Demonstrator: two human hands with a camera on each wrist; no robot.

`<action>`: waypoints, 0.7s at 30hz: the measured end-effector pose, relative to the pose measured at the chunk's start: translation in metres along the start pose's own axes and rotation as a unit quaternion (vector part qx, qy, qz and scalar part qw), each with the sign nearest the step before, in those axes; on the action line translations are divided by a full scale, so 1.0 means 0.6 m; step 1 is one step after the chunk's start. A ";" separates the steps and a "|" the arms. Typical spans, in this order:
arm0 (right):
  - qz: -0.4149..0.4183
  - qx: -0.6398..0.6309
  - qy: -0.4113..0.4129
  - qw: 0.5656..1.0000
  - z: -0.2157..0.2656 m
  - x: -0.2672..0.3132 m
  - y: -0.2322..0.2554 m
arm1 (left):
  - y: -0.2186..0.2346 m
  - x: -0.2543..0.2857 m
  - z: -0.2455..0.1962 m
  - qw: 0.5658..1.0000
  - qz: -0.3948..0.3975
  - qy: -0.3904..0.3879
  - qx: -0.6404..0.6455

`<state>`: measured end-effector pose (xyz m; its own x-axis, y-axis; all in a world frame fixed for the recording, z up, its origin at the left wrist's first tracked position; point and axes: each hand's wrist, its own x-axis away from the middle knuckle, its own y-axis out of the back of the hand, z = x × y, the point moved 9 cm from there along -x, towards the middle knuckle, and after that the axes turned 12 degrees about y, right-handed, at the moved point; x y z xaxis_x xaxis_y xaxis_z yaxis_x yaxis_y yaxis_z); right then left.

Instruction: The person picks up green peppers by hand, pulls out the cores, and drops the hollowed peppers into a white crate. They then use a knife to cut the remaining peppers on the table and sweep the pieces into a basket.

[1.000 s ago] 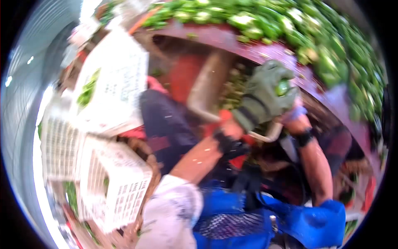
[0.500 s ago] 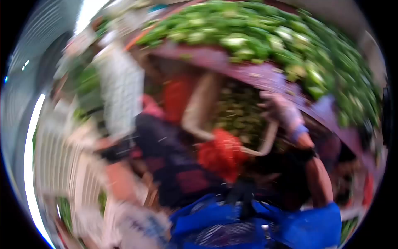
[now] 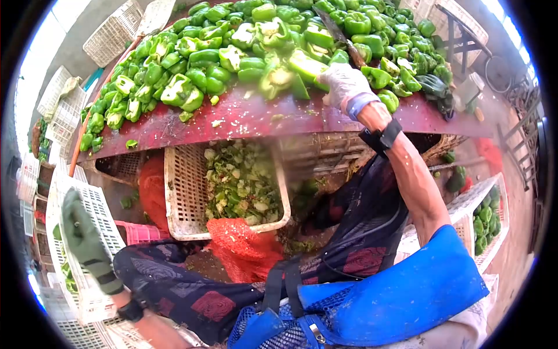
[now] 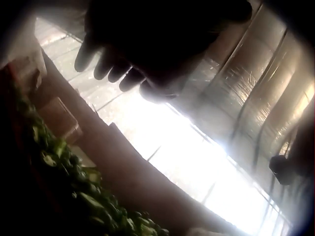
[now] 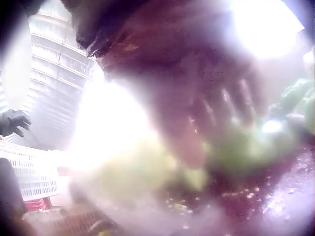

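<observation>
My left hand [image 3: 84,232], in a green glove, is over a white basket [image 3: 93,198] at the left. Its fingers are extended and hold nothing; the left wrist view shows them dark and slightly spread. My right hand [image 3: 347,88], in a thin pale glove, reaches into the heap of green bell peppers [image 3: 203,58] on the red table [image 3: 244,119]. Its fingertips are right at a cut pepper [image 3: 305,65]. In the right wrist view the fingers [image 5: 189,147] point down among blurred peppers, and I cannot tell whether they grip one.
Below the table edge stands a white crate [image 3: 226,234] of pepper scraps, with red netting [image 3: 244,247] over its near rim. A long dark blade-like thing [image 3: 332,26] lies on the heap. More crates are stacked left; a crate of peppers [image 3: 485,224] stands right.
A second ago both hands were together at a green pepper above the scrap crate. The left hand has swung left to the white basket, without the pepper; the right has moved to the heap.
</observation>
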<state>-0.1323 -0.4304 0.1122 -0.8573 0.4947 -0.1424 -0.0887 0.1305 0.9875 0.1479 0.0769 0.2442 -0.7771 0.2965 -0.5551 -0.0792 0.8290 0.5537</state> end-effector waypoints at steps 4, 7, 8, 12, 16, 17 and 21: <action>-0.078 -0.020 -0.032 0.996 0.021 0.014 0.035 | -0.218 0.084 -0.106 0.980 0.136 0.013 0.144; -0.119 -0.037 -0.119 0.985 -0.017 0.012 0.017 | -0.326 0.135 -0.176 0.954 0.219 0.008 0.204; -0.132 -0.044 -0.156 0.978 -0.037 0.013 0.004 | -0.355 0.154 -0.188 0.921 0.248 0.118 0.277; -0.074 -0.046 -0.064 0.994 -0.034 -0.002 -0.023 | -0.472 0.212 -0.209 0.844 0.347 0.177 0.370; -0.135 -0.164 -0.076 0.974 -0.023 0.017 -0.001 | -0.556 0.268 -0.194 0.770 0.443 0.291 0.354; -0.132 -0.196 -0.049 0.971 -0.013 0.024 0.001 | -0.586 0.283 -0.171 0.726 0.473 0.309 0.392; -0.307 -0.241 0.252 0.886 0.148 0.087 0.114 | -0.580 0.296 -0.244 0.559 0.556 0.336 0.515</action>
<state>-0.1379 -0.3193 0.1660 -0.6788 -0.0045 -0.7343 -0.7190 -0.1994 0.6658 -0.0540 -0.2282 0.0438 -0.0755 0.9419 0.3272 0.8190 0.2457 -0.5185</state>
